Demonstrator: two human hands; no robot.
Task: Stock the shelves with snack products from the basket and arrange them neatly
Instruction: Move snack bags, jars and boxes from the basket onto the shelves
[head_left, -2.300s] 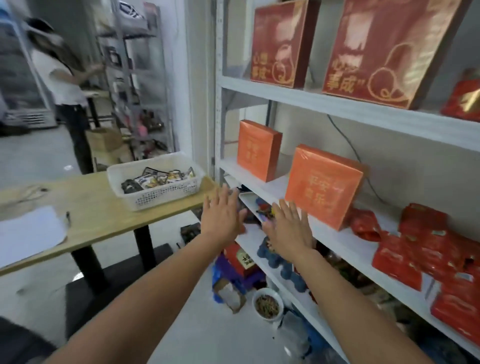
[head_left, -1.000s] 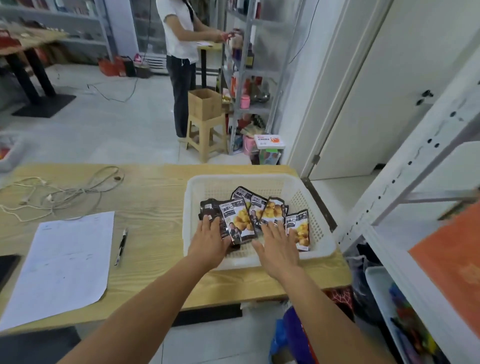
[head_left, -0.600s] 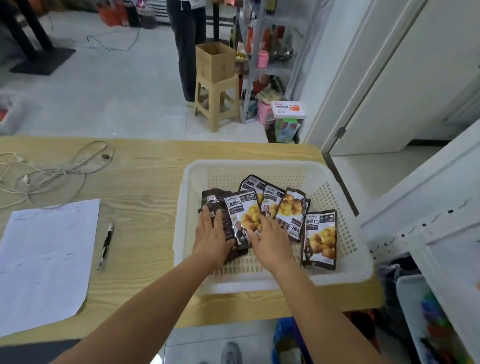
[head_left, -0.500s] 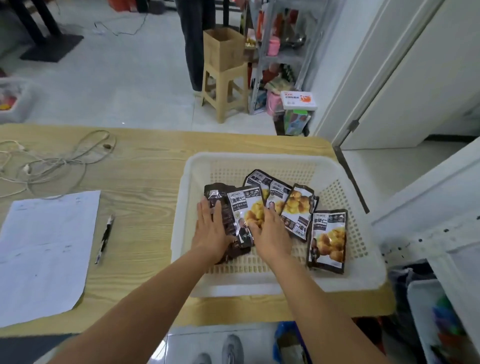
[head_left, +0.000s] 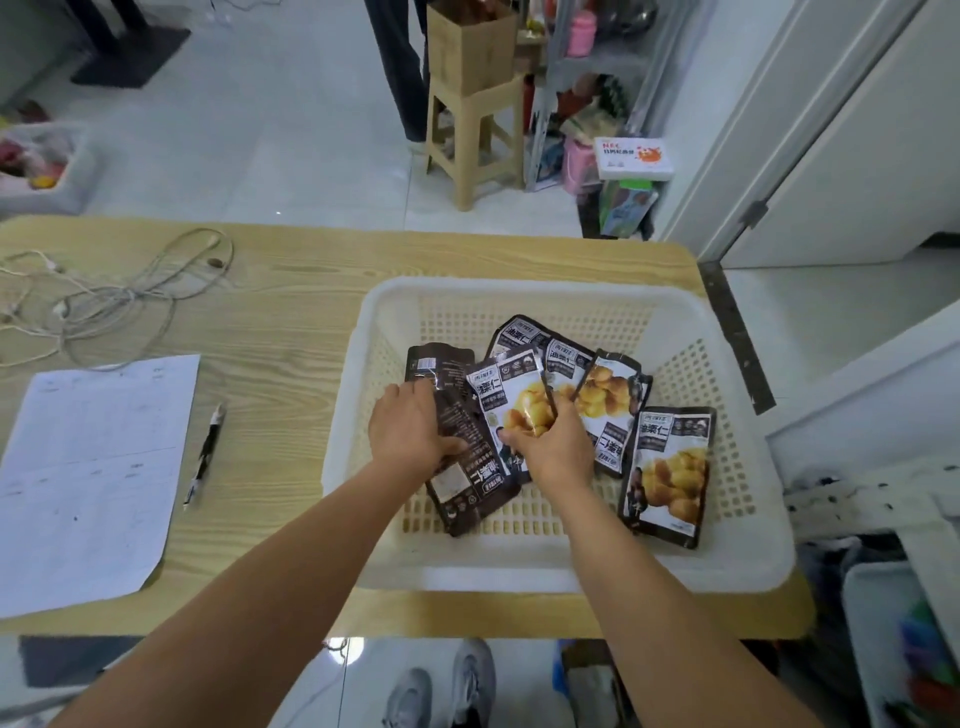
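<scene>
table: light wooden table (head_left: 291, 312), under basket
basket: white perforated plastic basket (head_left: 519, 296)
stock: dark glossy snack pouches (head_left: 665, 467), fanned inside basket
hands: left hand (head_left: 410, 431) grips brown pouch (head_left: 467, 467); right hand (head_left: 550, 447) grips yellow-print pouch (head_left: 511, 400)
step: gathering stock; next, probably lift both clear of basket rim

You stand at a light wooden table (head_left: 291, 291). The floor (head_left: 291, 130) is pale glossy tile with a soft sheen under even light. At 12 o'clock a wooden stool (head_left: 475, 140) bears a cardboard box (head_left: 470, 47). A metal shelving rack (head_left: 597, 78) stands just beside it at 1 o'clock. White door (head_left: 857, 156) at 2 o'clock. Black table base (head_left: 130, 54) at 11 o'clock. White bin (head_left: 47, 197) on the floor at 10 o'clock.
</scene>
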